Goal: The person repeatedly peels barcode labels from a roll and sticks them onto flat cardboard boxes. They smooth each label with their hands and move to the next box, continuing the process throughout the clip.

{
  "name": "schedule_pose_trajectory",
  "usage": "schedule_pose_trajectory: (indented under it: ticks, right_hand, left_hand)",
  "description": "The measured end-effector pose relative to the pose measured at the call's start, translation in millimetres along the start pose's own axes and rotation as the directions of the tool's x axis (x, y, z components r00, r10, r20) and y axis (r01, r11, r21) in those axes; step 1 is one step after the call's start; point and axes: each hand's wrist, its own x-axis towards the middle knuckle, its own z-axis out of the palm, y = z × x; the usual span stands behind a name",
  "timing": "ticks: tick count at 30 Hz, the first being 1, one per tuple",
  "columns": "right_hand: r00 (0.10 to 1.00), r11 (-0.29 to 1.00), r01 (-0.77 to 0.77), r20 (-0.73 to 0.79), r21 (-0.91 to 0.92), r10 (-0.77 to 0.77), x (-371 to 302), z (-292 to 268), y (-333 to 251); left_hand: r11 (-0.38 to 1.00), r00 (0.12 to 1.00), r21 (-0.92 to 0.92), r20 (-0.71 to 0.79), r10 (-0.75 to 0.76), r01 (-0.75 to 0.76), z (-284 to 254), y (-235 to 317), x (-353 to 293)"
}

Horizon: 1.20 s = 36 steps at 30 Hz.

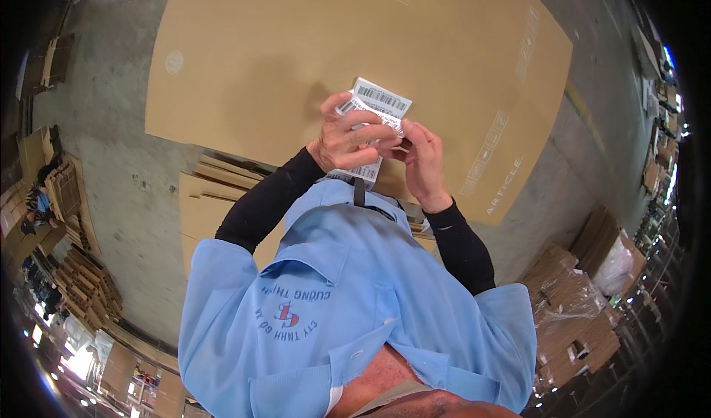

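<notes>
Both my hands are closed on white barcode labels [381,98] in front of my chest. My left hand [348,140] has its fingers curled over the labels, with part of the strip showing beyond the fingers and part hanging below. My right hand [424,165] pinches the right edge of a label between thumb and fingers. The fingers of the two hands nearly meet, and some of the strip is hidden behind them. Beneath the hands lies a large flat brown cardboard box [244,55] with white printed marks near its right side.
More cardboard [200,207] is stacked below the box's near edge, at left. Wrapped cardboard bundles [566,292] stand on the right. Stacked cardboard pieces [85,285] lie at the left. Another person [41,203] is at the far left. Grey concrete floor [126,159] surrounds the box.
</notes>
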Motion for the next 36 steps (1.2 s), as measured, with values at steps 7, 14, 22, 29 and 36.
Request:
schedule_pose_trajectory:
  ticks: [7,14,22,29,36]
  right_hand:
    - [0.965,0.734,0.218,0.254,-0.643,-0.065,36.0,-43.9,-45.5]
    - [0.943,0.509,0.281,0.332,-0.814,0.01,63.0,-35.6,-130.3]
    - [0.825,0.409,0.43,0.534,-0.805,0.183,92.5,-27.5,-181.7]
    - [0.783,0.303,0.461,0.543,-0.834,0.302,113.0,-32.4,-198.0]
    - [0.923,-0.09,0.321,0.291,-0.943,0.251,157.7,-43.3,-224.1]
  left_hand:
    - [0.972,0.975,-0.089,0.068,-0.212,0.217,19.7,-7.9,3.0]
    - [0.871,0.887,-0.177,0.036,-0.46,0.459,24.2,-53.5,18.0]
    - [0.656,0.684,-0.195,0.239,-0.689,0.729,42.7,-77.1,35.6]
    - [0.393,0.464,-0.25,0.543,-0.7,0.885,62.3,-81.7,37.5]
    - [0.319,0.392,-0.229,0.578,-0.715,0.92,89.9,-88.3,32.4]
